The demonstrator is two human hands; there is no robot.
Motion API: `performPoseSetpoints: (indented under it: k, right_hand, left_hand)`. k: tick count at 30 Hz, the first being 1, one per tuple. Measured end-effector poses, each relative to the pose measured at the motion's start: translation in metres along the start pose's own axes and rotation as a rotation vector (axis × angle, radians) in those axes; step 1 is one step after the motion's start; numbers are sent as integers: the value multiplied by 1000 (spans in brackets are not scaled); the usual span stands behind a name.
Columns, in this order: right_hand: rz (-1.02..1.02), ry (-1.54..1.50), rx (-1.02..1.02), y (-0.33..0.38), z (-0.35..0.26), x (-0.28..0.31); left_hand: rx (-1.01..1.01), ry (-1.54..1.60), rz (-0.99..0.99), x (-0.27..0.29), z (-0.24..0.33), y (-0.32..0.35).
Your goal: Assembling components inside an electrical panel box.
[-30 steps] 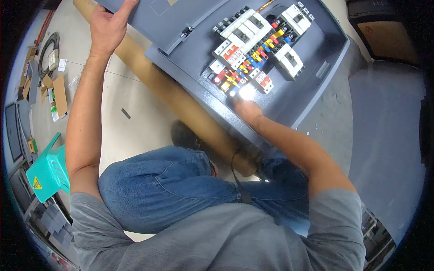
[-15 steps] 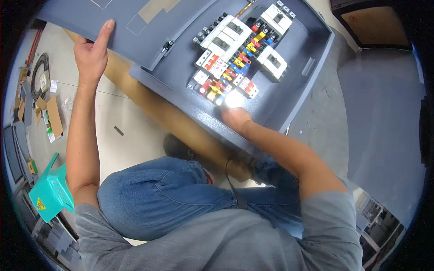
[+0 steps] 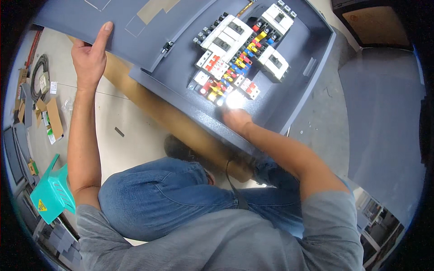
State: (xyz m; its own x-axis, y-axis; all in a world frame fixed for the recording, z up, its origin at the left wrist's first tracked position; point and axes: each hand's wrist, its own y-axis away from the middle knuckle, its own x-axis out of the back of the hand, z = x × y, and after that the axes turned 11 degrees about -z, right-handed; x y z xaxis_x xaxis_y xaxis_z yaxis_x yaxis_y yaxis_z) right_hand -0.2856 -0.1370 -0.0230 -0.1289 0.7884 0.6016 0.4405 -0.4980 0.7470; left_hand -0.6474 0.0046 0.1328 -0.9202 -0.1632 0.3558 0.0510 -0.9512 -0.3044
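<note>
An open grey metal electrical box (image 3: 289,106) lies tilted across the upper middle, its door (image 3: 131,43) swung out to the left. My left hand (image 3: 90,58) grips the lower edge of that door, thumb on top and fingers curled underneath. Inside are white circuit breakers (image 3: 226,35) and a row of yellow, red and blue busbar pieces (image 3: 242,62). My right hand (image 3: 236,119) reaches over the near wall, closed, close to the lowest breakers. Strong white glare right at its fingertips hides what it holds, if anything.
A brown edge or board (image 3: 149,106) runs beneath the box. Left on the floor are a coiled cable (image 3: 40,74), an opened cardboard carton (image 3: 55,118) and a turquoise plastic stool (image 3: 49,194). A large grey panel (image 3: 384,122) stands at the right.
My left hand and the door edge have shifted very slightly left. The right hand stays at the same spot among the breakers, with the glare still there.
</note>
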Motion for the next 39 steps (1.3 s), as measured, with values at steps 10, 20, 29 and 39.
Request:
performPoseSetpoints:
  k: [10, 20, 29, 39]
  right_hand:
    - [9, 53, 28, -3, 6, -3]
    - [-59, -17, -29, -8, 6, -2]
    - [-157, 126, 327, 65, 35, 19]
    - [438, -437, -203, 194, 148, 101]
  left_hand:
    - [61, -54, 27, 0, 0, -1]
    - [12, -99, 4, 1, -1, 1]
    - [26, -174, 51, 10, -13, -2]
    - [-101, -611, -167, 53, -20, -2]
